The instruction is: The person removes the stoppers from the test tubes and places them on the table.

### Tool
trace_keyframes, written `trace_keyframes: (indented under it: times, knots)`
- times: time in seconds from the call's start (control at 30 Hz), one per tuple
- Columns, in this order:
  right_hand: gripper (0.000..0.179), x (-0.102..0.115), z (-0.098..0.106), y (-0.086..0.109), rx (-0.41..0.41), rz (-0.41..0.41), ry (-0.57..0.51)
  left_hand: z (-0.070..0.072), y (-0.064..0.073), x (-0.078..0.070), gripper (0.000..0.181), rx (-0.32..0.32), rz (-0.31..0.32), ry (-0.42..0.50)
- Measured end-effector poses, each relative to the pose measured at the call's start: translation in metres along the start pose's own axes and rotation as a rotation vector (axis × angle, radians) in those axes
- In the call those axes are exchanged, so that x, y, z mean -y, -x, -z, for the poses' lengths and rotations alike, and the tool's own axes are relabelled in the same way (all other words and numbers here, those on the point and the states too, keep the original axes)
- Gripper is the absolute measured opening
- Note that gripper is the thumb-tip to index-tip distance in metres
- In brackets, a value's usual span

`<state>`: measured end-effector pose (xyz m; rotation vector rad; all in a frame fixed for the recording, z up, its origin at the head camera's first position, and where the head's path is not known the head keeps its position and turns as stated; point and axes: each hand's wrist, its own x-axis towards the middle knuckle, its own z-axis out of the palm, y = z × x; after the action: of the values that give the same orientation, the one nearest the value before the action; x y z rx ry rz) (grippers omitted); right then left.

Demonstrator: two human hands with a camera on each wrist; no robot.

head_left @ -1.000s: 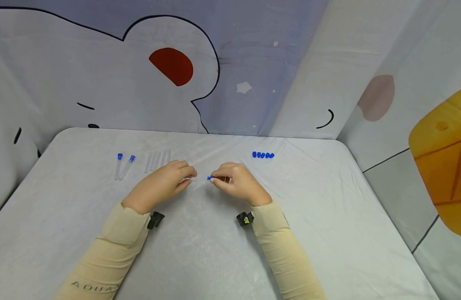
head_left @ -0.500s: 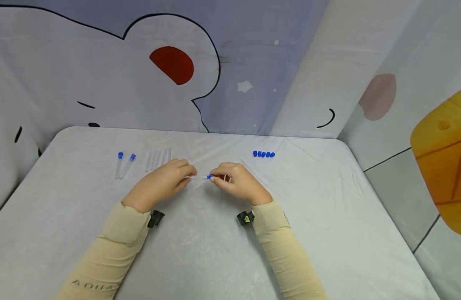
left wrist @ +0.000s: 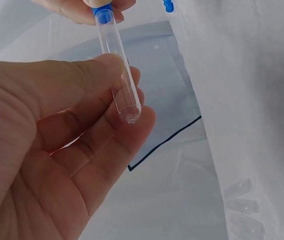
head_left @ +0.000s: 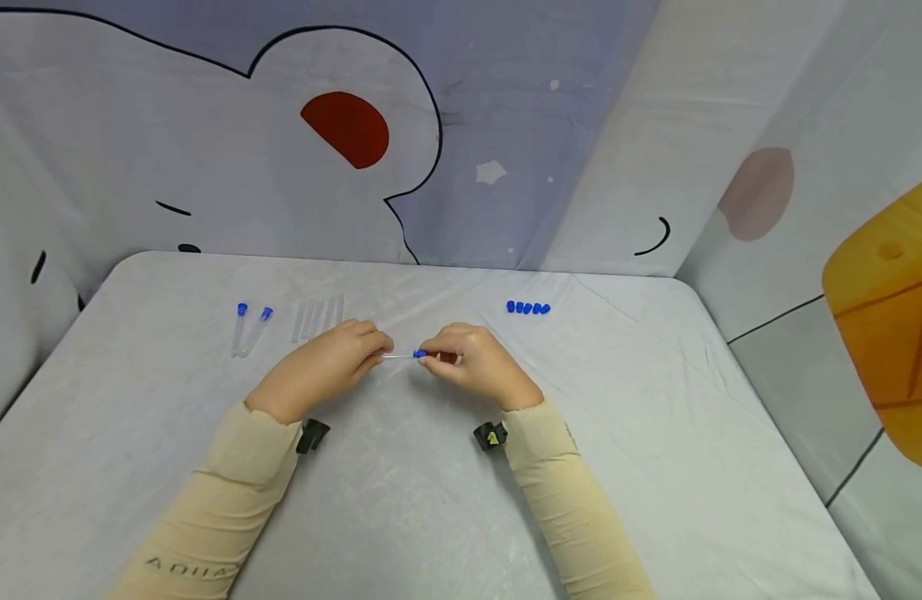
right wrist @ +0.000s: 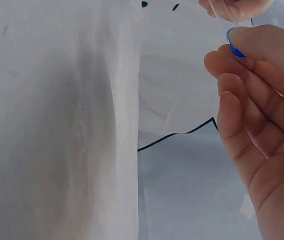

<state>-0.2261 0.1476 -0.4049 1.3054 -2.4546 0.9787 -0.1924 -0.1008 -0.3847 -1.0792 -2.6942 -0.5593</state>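
A clear test tube (left wrist: 121,80) lies between my hands, its rounded end toward the left. My left hand (head_left: 328,367) pinches the tube's body between thumb and fingers, as the left wrist view shows. At the tube's mouth sits a blue cap (head_left: 419,354), its lower part inside the tube. My right hand (head_left: 479,364) pinches that cap (right wrist: 236,45) between thumb and index finger, the other fingers loosely bent. Both hands are over the middle of the table.
On the white-covered table (head_left: 446,500), two capped test tubes (head_left: 253,333) lie at the left. Beside them are several uncapped test tubes (head_left: 316,318), partly behind the left hand. Several blue caps (head_left: 528,307) form a row at the back right. Printed fabric walls (head_left: 506,125) enclose the table.
The hands stay almost in place. More of the clear tube shows between the left fingers and the cap than one second ago.
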Motion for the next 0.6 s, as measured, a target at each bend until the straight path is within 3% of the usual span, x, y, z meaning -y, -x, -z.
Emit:
trace_keyframes:
  times: [0.6]
  knots:
    - [0.013,0.0017,0.0017,0.0007,0.064,0.042,0.073,0.0031,0.0031,0.0,0.012,0.03,-0.02,0.002]
